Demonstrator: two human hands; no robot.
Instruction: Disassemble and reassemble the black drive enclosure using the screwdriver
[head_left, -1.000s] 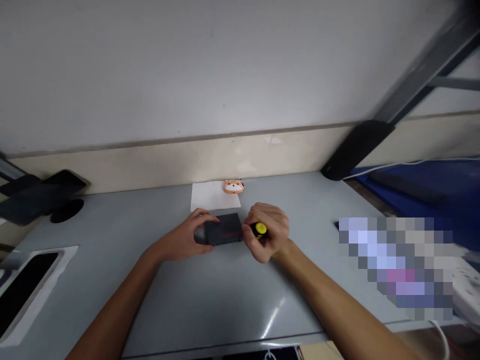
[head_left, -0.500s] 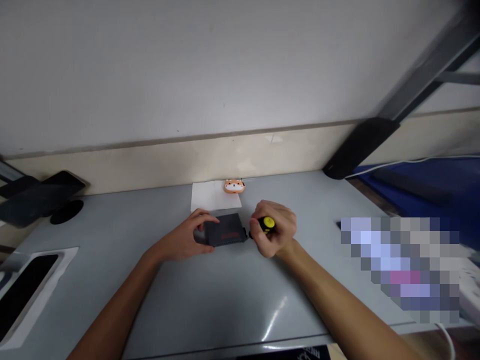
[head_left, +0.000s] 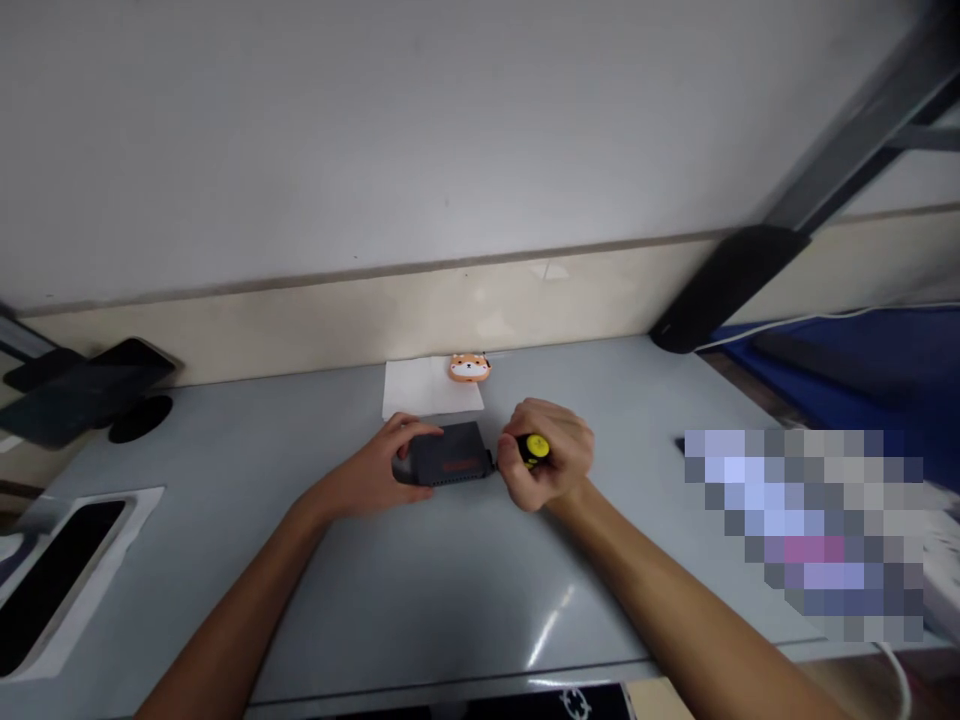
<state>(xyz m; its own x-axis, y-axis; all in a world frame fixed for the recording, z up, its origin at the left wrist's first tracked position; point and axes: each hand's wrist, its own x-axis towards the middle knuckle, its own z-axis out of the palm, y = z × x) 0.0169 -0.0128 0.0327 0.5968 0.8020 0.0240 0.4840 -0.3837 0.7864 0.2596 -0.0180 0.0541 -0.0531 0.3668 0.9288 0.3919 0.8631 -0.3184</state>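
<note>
Left hand (head_left: pixel 367 474) grips dark box (head_left: pixel 454 455) on desk (head_left: pixel 420 600); right hand (head_left: pixel 559 450) fisted round yellow-black handle (head_left: pixel 538 446) near its right end. Looks like bracing; next move likely needs box steady.

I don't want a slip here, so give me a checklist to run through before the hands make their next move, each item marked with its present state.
1. Left hand steadying the box: ok, fingers and thumb span its left end.
2. Right hand firm on the tool: ok, fist closed round the black and yellow handle.
3. Tool's tip seated at the box's right side: cannot tell, too small and dark there.
4. Orange case out of the way: ok, it sits beyond the box, at the paper's right edge.
5. Phone away from both hands: ok, it lies far to the left.
</note>
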